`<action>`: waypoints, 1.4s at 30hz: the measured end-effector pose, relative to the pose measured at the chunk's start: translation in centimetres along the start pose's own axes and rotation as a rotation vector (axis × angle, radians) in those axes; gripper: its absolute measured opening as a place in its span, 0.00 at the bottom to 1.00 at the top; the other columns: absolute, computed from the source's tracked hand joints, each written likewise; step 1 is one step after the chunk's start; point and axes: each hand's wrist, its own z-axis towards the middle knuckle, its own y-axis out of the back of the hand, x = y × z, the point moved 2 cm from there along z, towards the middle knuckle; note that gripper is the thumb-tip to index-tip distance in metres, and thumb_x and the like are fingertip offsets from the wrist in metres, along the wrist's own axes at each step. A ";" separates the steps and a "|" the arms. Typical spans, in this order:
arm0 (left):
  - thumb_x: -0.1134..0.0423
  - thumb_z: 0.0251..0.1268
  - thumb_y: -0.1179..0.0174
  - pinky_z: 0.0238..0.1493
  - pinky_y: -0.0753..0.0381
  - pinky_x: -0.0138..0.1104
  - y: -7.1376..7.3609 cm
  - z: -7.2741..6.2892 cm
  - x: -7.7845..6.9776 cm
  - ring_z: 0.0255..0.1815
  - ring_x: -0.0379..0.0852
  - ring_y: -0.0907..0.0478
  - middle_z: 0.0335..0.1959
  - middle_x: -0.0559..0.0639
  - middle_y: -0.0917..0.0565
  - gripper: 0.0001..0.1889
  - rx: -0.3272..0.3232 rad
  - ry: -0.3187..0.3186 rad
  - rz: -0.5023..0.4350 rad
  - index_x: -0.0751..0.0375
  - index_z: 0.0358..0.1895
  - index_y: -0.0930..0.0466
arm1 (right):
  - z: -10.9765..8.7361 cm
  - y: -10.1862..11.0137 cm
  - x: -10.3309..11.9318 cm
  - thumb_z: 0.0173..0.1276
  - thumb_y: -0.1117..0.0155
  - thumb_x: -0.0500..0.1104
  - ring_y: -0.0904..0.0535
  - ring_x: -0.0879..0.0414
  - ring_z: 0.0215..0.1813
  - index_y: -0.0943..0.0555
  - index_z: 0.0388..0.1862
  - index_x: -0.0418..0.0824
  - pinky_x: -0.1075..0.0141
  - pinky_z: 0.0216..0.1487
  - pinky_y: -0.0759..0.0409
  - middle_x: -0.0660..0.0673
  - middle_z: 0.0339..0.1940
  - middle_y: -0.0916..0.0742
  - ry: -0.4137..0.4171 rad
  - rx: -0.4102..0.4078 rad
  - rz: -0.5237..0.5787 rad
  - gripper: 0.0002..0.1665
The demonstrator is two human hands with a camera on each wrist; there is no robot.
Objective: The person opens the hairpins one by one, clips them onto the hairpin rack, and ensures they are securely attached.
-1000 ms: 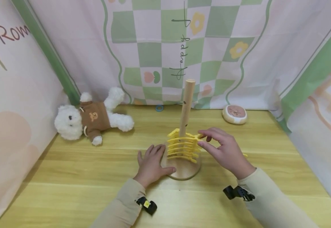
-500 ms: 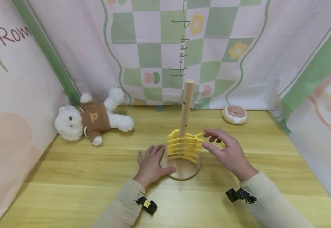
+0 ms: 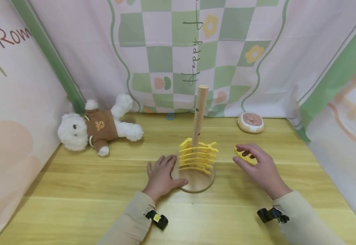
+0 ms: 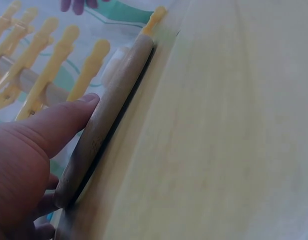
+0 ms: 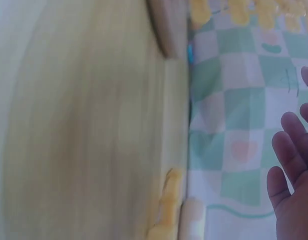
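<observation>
A wooden post [image 3: 200, 112] stands upright on a round wooden base [image 3: 197, 183]. Yellow curved plastic pieces [image 3: 196, 155] are stacked in layers around its lower part; in the left wrist view, several yellow knobbed ends [image 4: 64, 42] stick out in a row. My left hand [image 3: 161, 178] rests at the base's left side with fingers spread, its thumb on the rim [image 4: 106, 110]. To the right of the stack, my right hand [image 3: 263, 170] hovers with nothing between thumb and fingers. Beyond those fingers, a loose yellow piece [image 3: 244, 157] lies on the table, partly hidden by them.
A white plush bear [image 3: 74, 131] in a brown top lies at the back left. Near the back curtain are a small blue ring [image 3: 170, 116] and a rounded white-and-pink object [image 3: 250, 122]. Patterned curtains enclose the wooden table [image 3: 98, 200] on three sides.
My right hand has let go of the top yellow piece on the stack and moved right, towards the loose yellow piece. The left hand has stayed on the base.
</observation>
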 end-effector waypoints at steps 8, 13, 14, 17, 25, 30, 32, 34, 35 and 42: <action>0.31 0.55 0.34 0.70 0.68 0.70 0.4 0.1 -0.2 0.80 0.59 0.51 0.79 0.48 0.39 0.51 0.033 -0.020 0.002 0.53 0.79 0.41 | -1.1 0.7 -1.7 0.61 0.24 0.39 0.22 0.51 0.45 0.18 0.55 0.38 0.60 0.44 0.25 0.44 0.48 0.15 0.013 0.044 -0.120 0.23; 0.31 0.55 0.34 0.70 0.68 0.70 0.4 0.3 0.2 0.81 0.58 0.52 0.79 0.48 0.40 0.51 0.053 -0.036 0.009 0.51 0.79 0.42 | -1.6 0.8 -3.1 0.64 0.25 0.42 0.21 0.47 0.47 0.20 0.58 0.35 0.50 0.46 0.24 0.40 0.51 0.16 -0.027 0.098 -0.146 0.26; 0.31 0.55 0.34 0.70 0.68 0.70 0.4 0.4 0.2 0.81 0.58 0.52 0.79 0.48 0.40 0.51 0.056 -0.042 0.010 0.51 0.79 0.42 | -1.6 0.8 -3.4 0.64 0.26 0.43 0.21 0.46 0.47 0.20 0.58 0.35 0.48 0.47 0.24 0.39 0.51 0.16 -0.040 0.109 -0.152 0.26; 0.31 0.55 0.34 0.70 0.68 0.70 0.4 0.6 0.5 0.81 0.58 0.52 0.79 0.48 0.40 0.52 0.062 -0.055 0.009 0.51 0.79 0.42 | -1.8 1.1 -4.4 0.64 0.26 0.43 0.21 0.43 0.48 0.20 0.59 0.34 0.45 0.49 0.25 0.37 0.52 0.17 -0.083 0.132 -0.169 0.27; 0.32 0.54 0.33 0.70 0.68 0.70 0.6 0.7 0.5 0.81 0.58 0.51 0.79 0.48 0.39 0.52 0.062 -0.056 -0.006 0.52 0.79 0.41 | -2.3 1.9 -6.7 0.65 0.26 0.45 0.21 0.38 0.49 0.21 0.59 0.33 0.41 0.49 0.24 0.33 0.51 0.18 -0.188 0.185 -0.204 0.28; 0.32 0.54 0.32 0.70 0.67 0.70 0.6 0.6 0.4 0.80 0.59 0.51 0.78 0.49 0.38 0.51 0.055 -0.060 -0.013 0.52 0.78 0.39 | -2.8 2.4 -7.6 0.64 0.27 0.44 0.21 0.38 0.51 0.23 0.58 0.31 0.41 0.50 0.25 0.32 0.53 0.19 -0.269 0.229 -0.204 0.28; 0.32 0.54 0.32 0.70 0.67 0.70 0.6 0.6 0.4 0.80 0.59 0.51 0.78 0.49 0.38 0.51 0.052 -0.060 -0.017 0.52 0.78 0.39 | -2.9 2.5 -7.9 0.64 0.27 0.45 0.22 0.37 0.51 0.24 0.59 0.30 0.40 0.51 0.25 0.31 0.53 0.19 -0.298 0.264 -0.208 0.29; 0.33 0.54 0.32 0.70 0.67 0.70 0.7 0.6 0.4 0.80 0.59 0.51 0.78 0.49 0.38 0.51 0.051 -0.060 -0.020 0.52 0.78 0.39 | -3.0 2.5 -8.1 0.63 0.27 0.46 0.23 0.37 0.51 0.24 0.59 0.29 0.40 0.51 0.25 0.30 0.53 0.19 -0.325 0.295 -0.216 0.31; 0.33 0.54 0.32 0.70 0.67 0.70 0.6 0.6 0.4 0.80 0.59 0.50 0.78 0.49 0.38 0.51 0.050 -0.061 -0.022 0.52 0.78 0.39 | -3.0 2.6 -8.2 0.63 0.27 0.46 0.23 0.37 0.51 0.25 0.59 0.29 0.40 0.50 0.25 0.30 0.53 0.19 -0.338 0.308 -0.221 0.32; 0.33 0.54 0.32 0.70 0.67 0.70 0.7 0.6 0.4 0.80 0.59 0.50 0.78 0.49 0.38 0.51 0.055 -0.058 -0.015 0.52 0.78 0.39 | -3.3 2.7 -8.4 0.70 0.33 0.52 0.21 0.45 0.43 0.24 0.59 0.32 0.52 0.41 0.21 0.36 0.46 0.16 -0.369 0.299 -0.237 0.29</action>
